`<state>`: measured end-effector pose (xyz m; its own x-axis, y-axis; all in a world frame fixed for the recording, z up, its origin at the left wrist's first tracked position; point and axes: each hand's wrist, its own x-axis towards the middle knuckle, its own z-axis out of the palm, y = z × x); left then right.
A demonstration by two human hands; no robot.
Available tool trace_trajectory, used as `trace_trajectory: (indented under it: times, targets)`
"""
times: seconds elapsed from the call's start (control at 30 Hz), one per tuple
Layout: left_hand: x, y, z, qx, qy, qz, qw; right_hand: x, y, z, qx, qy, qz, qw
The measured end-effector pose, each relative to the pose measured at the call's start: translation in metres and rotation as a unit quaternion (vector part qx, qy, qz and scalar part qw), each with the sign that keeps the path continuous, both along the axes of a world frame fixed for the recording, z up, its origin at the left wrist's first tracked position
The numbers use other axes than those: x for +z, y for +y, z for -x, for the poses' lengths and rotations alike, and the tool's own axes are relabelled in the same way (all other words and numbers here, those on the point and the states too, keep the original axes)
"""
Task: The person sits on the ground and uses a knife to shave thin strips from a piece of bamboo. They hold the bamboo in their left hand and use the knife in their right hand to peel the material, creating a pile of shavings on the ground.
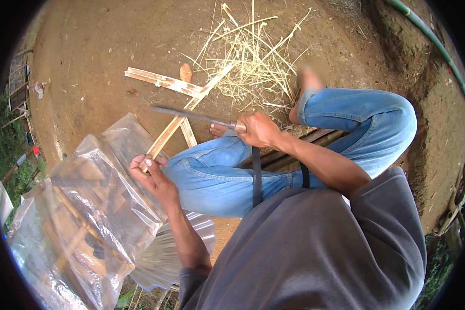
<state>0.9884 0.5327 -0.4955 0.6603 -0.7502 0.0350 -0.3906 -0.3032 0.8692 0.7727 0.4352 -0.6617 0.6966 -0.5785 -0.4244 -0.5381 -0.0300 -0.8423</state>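
Observation:
My left hand (155, 178) is closed round the near end of a long split bamboo strip (166, 135), which slants away up to the right. In my right hand (261, 129) is the wooden handle of a long knife (191, 114). Its dark blade points left and crosses the strip about midway, slightly blurred; whether the edge touches the bamboo I cannot tell. Beyond the blade, two more bamboo pieces (157, 79) lie on the ground, one partly under the strip. The strip's far end reaches a heap of thin pale bamboo shavings (256, 70).
My legs in blue jeans (212, 178) are bent below my hands. At left, a clear plastic sheet (95, 191) covers wooden pieces, beside a corrugated sheet (183, 248). A brown leaf (185, 73) lies near the shavings. An earth bank (423, 170) and a green pole (439, 44) stand at right.

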Motion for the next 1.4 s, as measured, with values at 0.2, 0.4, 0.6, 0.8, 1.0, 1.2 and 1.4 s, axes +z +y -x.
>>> trace_trajectory:
  times: [0.2, 0.4, 0.6, 0.8, 1.0, 1.2, 1.4]
  targets:
    - [-0.003, -0.002, 0.011, -0.015, -0.028, -0.003, 0.999, -0.011, -0.014, 0.009, -0.020, 0.046, 0.000, 0.999]
    - [0.002, -0.018, 0.012, 0.001, -0.015, -0.002, 1.000, -0.028, -0.022, 0.012, -0.027, 0.040, -0.027, 0.998]
    - [0.001, -0.028, 0.005, 0.028, -0.036, 0.008, 0.999, -0.016, -0.014, 0.009, -0.006, -0.065, 0.072, 0.995]
    - [-0.001, -0.032, 0.005, 0.033, -0.043, 0.003, 0.999, -0.013, -0.023, 0.007, -0.005, -0.030, 0.023, 0.999]
    - [0.001, -0.030, 0.007, 0.037, -0.034, -0.017, 0.999, -0.044, -0.035, 0.013, -0.023, 0.047, -0.005, 0.999]
    - [0.001, -0.032, -0.002, 0.022, -0.043, -0.016, 0.999, -0.066, -0.043, 0.012, -0.080, 0.097, -0.066, 0.990]
    - [0.000, -0.031, -0.003, 0.035, -0.019, -0.001, 0.999, -0.106, -0.041, 0.024, -0.077, 0.123, -0.004, 0.989]
